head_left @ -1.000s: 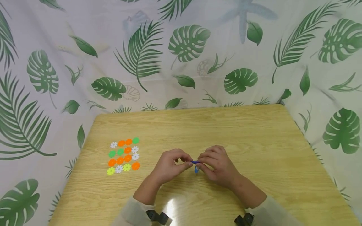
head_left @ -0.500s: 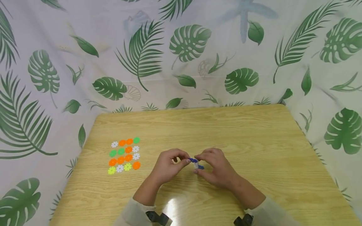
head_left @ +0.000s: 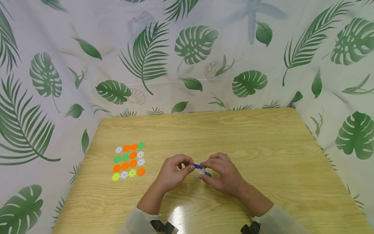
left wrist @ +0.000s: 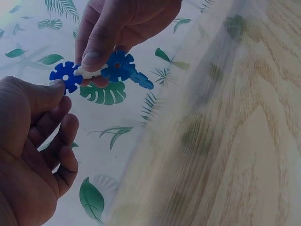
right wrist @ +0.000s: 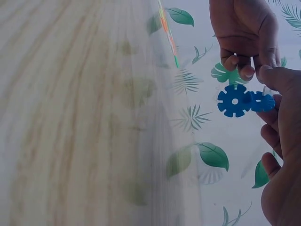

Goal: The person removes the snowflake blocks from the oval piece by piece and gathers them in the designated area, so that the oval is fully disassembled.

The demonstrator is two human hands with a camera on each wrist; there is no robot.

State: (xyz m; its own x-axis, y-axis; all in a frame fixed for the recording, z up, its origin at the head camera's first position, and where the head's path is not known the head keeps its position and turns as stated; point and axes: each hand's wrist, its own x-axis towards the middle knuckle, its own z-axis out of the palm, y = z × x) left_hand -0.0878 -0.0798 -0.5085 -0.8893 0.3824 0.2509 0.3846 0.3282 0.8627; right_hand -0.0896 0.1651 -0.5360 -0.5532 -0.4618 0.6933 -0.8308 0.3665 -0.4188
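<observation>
Over the table's front half, my left hand [head_left: 173, 172] and right hand [head_left: 222, 170] hold a small chain of notched plastic snowflake discs between them. In the left wrist view, my left thumb and finger pinch a dark blue disc [left wrist: 58, 74] at one end. My right thumb and fingers grip a white disc [left wrist: 95, 73], partly covered by the thumb. Beyond it a blue disc [left wrist: 112, 74] joins a second, lighter blue disc [left wrist: 142, 81], seen at a slant. The right wrist view shows the end blue disc [right wrist: 225, 101] face on, sticking out free past my right fingers.
Several loose snowflake discs lie flat in rows at the table's left, among them an orange disc [head_left: 125, 166], a green disc [head_left: 141, 145], a white disc [head_left: 124, 175] and a yellow-green disc [head_left: 116, 176]. A leaf-patterned cloth [head_left: 163, 104] surrounds the wooden table [head_left: 233, 130].
The chain has turned in my hands, so the white and blue discs show more clearly. My right fingers have shifted from near the dark blue disc onto the white one; my left still pinches the dark blue.
</observation>
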